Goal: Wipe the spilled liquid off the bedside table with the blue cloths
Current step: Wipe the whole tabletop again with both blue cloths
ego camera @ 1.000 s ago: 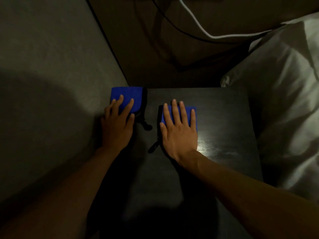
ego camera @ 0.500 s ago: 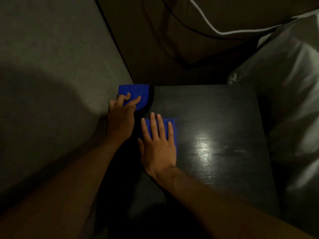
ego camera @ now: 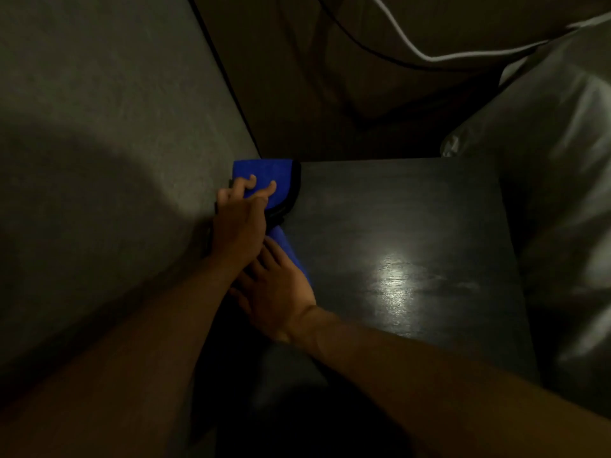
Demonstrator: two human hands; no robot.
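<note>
Nearest, both bare forearms rise out of a deep shadow that swallows the front edge of the bedside table (ego camera: 429,209), so its near corners cannot be made out. The right hand (ego camera: 277,289) lies flat on the near blue cloth (ego camera: 287,246) at the table's left edge, fingers straight and close together; their tips disappear beneath the left wrist, and only a narrow blue strip of this cloth shows beside the hand. Just beyond, touching or overlapping it, the left hand (ego camera: 238,226) curls its bent fingers onto the far blue cloth (ego camera: 261,171), which sits in the back left corner against the grey wall (ego camera: 99,127). Two fingertips press into the fabric, while the thumb's hold under the cloth's dark trimmed edge is hidden. To the right of the hands a bright glare with faint streaks marks the dark tabletop; whether that is liquid or only reflected light is unclear. Pale bedding (ego camera: 562,160) crowds the table's right side and is cut off by the frame. Farthest back, in dim brown gloom, a white cable (ego camera: 413,49) and a black cable (ego camera: 347,31) trail out of sight at the top.
</note>
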